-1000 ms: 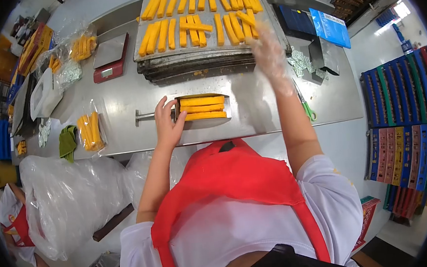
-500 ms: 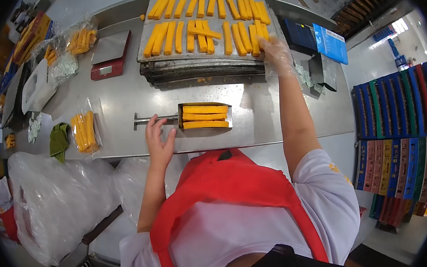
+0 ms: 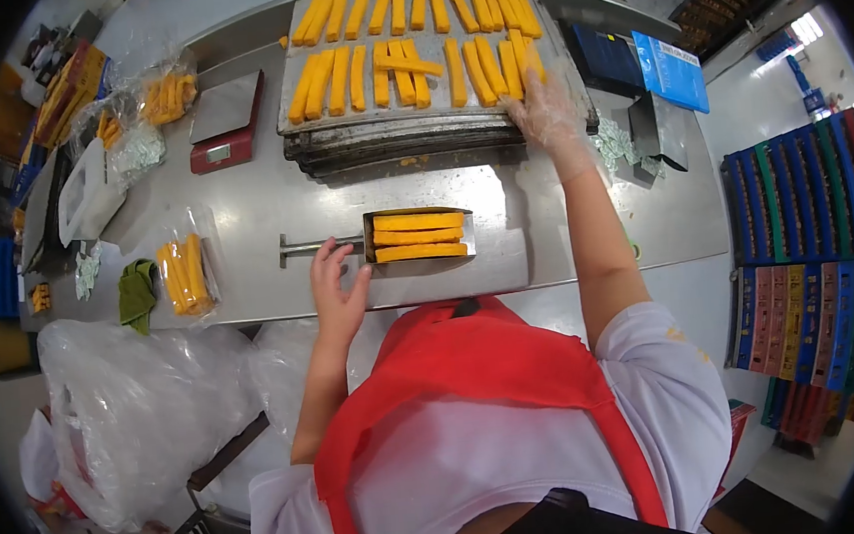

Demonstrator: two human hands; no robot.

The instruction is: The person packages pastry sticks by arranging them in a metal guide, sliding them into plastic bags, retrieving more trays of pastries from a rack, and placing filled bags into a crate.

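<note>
Several yellow sticks [image 3: 397, 87] lie in two rows on a metal tray [image 3: 287, 117] atop a stack of dark trays. My right hand [image 3: 547, 115], in a clear plastic glove, is at the tray's right front corner, its fingertips against a yellow stick there. My left hand [image 3: 337, 284] is bare, fingers apart, beside the handle [image 3: 300, 247] of a small metal box [image 3: 469, 221]. Yellow sticks [image 3: 419, 236] lie stacked side by side in that box. Whether a fingertip touches the handle is unclear.
A red scale [image 3: 226, 132] and a bag of yellow sticks [image 3: 184, 273] are at the left, near a green cloth [image 3: 136, 294]. Large plastic bags [image 3: 147, 399] hang below the table edge, with part of a person behind. A blue packet [image 3: 670, 71] lies right of the tray.
The stick that my right hand held at the tray's right now lies nearer the others. My left hand has moved off the box's left end toward the handle, its fingers apart.
</note>
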